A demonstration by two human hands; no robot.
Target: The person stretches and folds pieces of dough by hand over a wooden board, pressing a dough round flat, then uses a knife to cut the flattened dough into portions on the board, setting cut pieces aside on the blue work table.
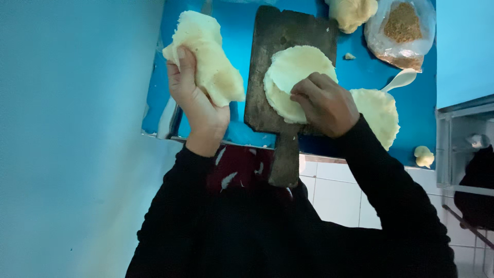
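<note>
My left hand [194, 100] holds up a large lump of pale yellow dough [206, 56] above the left side of a blue table [234, 23]. A dark wooden board with a handle [280, 36] lies in the middle of the table. On it sits a stack of thin round dough discs [293, 67]. My right hand [324, 103] rests on the near edge of this stack, fingers curled and pinching the discs. Both arms wear black sleeves.
A second pile of flattened dough [381, 113] lies right of the board with a white plastic spoon [401, 79] beside it. Another dough lump [352, 13] and a clear bag of brown crumbs [404, 31] sit at the far edge. A small dough piece [423, 156] lies near the table's corner. White floor tiles [334, 195] show below.
</note>
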